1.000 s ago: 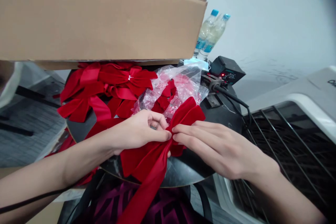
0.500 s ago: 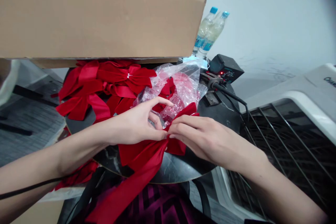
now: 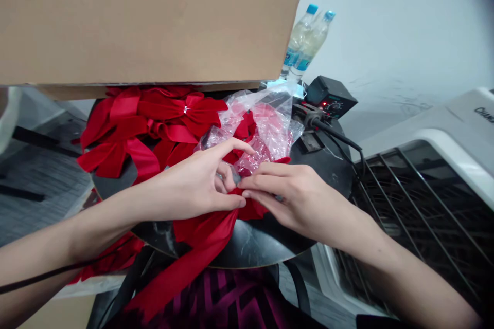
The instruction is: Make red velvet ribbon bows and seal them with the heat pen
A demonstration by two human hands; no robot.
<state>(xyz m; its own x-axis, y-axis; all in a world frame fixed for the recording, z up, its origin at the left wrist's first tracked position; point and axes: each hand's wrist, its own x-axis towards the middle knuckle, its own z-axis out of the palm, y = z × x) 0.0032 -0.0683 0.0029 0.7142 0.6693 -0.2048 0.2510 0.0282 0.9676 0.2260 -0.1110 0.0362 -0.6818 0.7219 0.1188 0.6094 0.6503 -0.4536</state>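
**Both hands pinched on the waist of one bow, at the near edge of the counter**

- Nearest, 6 o'clock: the loose ribbon tail (image 3: 173, 277) hangs off the counter (image 3: 262, 244) edge over magenta-patterned cloth (image 3: 224, 298). It looks left free so its weight stays out of the grip.
- Centre: the red velvet bow (image 3: 200, 226) lies on the round dark counter, mostly hidden under the hands.
- Left hand (image 3: 196, 185) is clamped on the bow's middle, thumb under, index finger stretched out over the top.
- Right hand (image 3: 297, 198) meets it from 3 o'clock, fingertips closed on the same spot.
- My read: a two-sided pinch at the waist keeps the gathered folds from springing open.
- A small grey bit sits between the fingertips. I can't tell what it is.
- Just behind the hands, 12 o'clock: a clear plastic bag (image 3: 270, 118) with red pieces inside, mouth towards the hands, within easy reach.
- 10 o'clock: a pile of red bows (image 3: 154, 118), heaped away from the working spot and partly under the cardboard box (image 3: 146, 20).
- 1 o'clock: a black control unit (image 3: 330, 97) with a red light lit, its cable (image 3: 339, 139) trailing right.
- Farthest: two water bottles (image 3: 304, 46) at the wall.
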